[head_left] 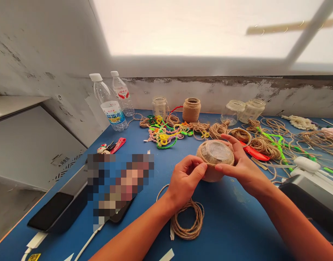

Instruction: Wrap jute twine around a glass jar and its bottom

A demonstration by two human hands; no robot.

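Both my hands grip a glass jar wrapped in jute twine, which lies on its side with its clear round end turned up toward me. My left hand pinches the twine at the jar's near edge. My right hand curves around the jar's right side, thumb and fingers on the wrapping. A loose coil of jute twine lies on the blue tabletop below my left wrist. I cannot see the jar's far side behind my hands.
Tangled colored pipe cleaners, twine bundles, a red comb, glass jars and water bottles stand beyond. A white-and-black device sits at right, a phone at left, and a pixelated patch covers the near left.
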